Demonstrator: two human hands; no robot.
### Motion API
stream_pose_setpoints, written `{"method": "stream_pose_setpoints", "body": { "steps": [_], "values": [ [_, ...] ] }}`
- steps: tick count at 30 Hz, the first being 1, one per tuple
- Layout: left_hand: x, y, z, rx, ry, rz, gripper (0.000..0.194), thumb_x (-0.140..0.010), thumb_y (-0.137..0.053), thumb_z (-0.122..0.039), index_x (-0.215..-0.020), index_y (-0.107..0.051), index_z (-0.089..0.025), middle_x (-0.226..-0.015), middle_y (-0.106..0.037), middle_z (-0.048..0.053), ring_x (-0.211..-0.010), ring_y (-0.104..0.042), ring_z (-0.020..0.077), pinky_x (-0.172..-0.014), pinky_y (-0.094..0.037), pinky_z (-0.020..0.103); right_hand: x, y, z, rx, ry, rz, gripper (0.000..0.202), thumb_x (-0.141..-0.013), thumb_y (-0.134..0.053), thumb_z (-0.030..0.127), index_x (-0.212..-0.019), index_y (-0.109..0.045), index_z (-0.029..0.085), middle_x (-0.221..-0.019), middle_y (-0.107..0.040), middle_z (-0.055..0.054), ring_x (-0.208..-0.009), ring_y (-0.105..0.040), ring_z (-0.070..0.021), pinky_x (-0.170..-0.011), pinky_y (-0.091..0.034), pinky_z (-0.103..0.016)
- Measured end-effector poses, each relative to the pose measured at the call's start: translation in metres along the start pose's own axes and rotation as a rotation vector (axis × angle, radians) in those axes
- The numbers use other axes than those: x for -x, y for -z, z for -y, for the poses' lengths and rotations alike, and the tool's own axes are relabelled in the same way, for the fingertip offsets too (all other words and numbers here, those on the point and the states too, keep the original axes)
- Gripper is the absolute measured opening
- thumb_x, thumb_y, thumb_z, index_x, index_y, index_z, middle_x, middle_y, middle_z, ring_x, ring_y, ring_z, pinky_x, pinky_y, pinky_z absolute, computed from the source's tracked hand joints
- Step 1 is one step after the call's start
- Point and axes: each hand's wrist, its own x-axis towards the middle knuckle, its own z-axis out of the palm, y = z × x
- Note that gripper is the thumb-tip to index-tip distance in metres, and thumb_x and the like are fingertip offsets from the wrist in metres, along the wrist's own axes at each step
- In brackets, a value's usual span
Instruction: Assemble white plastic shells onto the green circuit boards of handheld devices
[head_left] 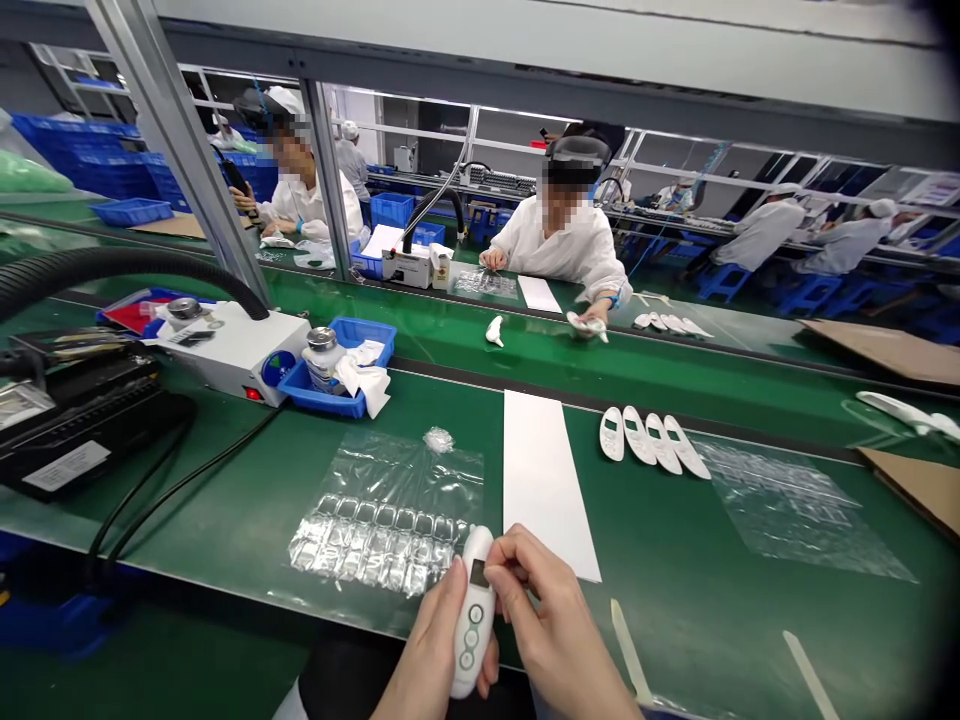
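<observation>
Upright at the bench's front edge, a white handheld device (pixel 472 620) with a small dark screen and three round buttons rests in my left hand (pixel 429 640), whose fingers wrap round it. My right hand (pixel 541 610) pinches thumb and forefinger together at the screen's edge; whatever is between the fingertips is too small to make out. Just beyond lies a clear plastic bag (pixel 397 500) with rows of clear square pieces, and a crumpled bit of clear film (pixel 439 440) at its far edge. A white sheet (pixel 544 470) lies beyond my right hand.
Several white device covers (pixel 652 440) lie in a row, with another clear bag (pixel 802 500) to their right. A blue tray (pixel 330 395) holding a metal-topped jar, a white box unit (pixel 232 350) and cables stand left. Across the green belt (pixel 420 325) a co-worker (pixel 559 230) holds white parts.
</observation>
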Motion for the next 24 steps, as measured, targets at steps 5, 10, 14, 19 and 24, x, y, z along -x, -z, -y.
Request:
{"method": "stream_pose_setpoints", "body": {
  "steps": [5, 10, 14, 19, 24],
  "values": [
    [0.002, 0.002, 0.001, 0.001, 0.011, -0.017, 0.07, -0.079, -0.041, -0.078, -0.087, -0.058, -0.011, -0.046, -0.056, -0.002, -0.044, -0.048, 0.0114, -0.05, -0.038, 0.024, -0.001, -0.002, -0.001, 0.013, 0.008, 0.0, 0.024, -0.1, -0.038, 0.031, -0.078, -0.044, 0.022, -0.078, -0.05, 0.0, -0.07, -0.05, -0.014, -0.063, -0.037, -0.025],
    [0.003, 0.003, 0.003, 0.009, 0.009, -0.016, 0.069, -0.077, -0.042, -0.079, -0.084, -0.058, -0.013, -0.044, -0.055, -0.002, -0.043, -0.048, 0.0113, -0.049, -0.036, 0.023, -0.001, -0.002, 0.0, 0.017, 0.0, 0.016, 0.025, -0.099, -0.037, 0.032, -0.078, -0.044, 0.021, -0.077, -0.05, 0.0, -0.068, -0.05, -0.014, -0.061, -0.037, -0.026],
    [0.003, 0.003, 0.002, 0.017, 0.015, -0.014, 0.069, -0.077, -0.042, -0.079, -0.084, -0.058, -0.012, -0.044, -0.055, -0.002, -0.043, -0.048, 0.0109, -0.049, -0.036, 0.022, -0.001, -0.003, 0.001, 0.026, -0.01, 0.02, 0.025, -0.099, -0.036, 0.033, -0.078, -0.044, 0.022, -0.078, -0.05, 0.0, -0.068, -0.05, -0.0145, -0.059, -0.036, -0.026],
    [0.005, 0.005, 0.004, 0.0, 0.012, -0.007, 0.068, -0.078, -0.041, -0.079, -0.084, -0.057, -0.014, -0.047, -0.055, -0.002, -0.045, -0.049, 0.0114, -0.05, -0.038, 0.023, 0.001, -0.006, 0.004, 0.026, -0.03, 0.012, 0.026, -0.1, -0.036, 0.035, -0.079, -0.044, 0.022, -0.079, -0.05, -0.001, -0.072, -0.053, -0.0156, -0.059, -0.039, -0.025],
    [0.004, 0.006, 0.003, -0.151, -0.116, 0.03, 0.053, -0.08, -0.05, -0.071, -0.085, -0.052, -0.018, -0.045, -0.048, -0.007, -0.04, -0.044, 0.0081, -0.042, -0.035, 0.019, 0.003, -0.012, 0.002, -0.083, -0.062, 0.012, 0.028, -0.1, -0.04, 0.04, -0.08, -0.046, 0.022, -0.08, -0.049, 0.0, -0.063, -0.051, -0.0123, -0.057, -0.041, -0.023]
  ]
}}
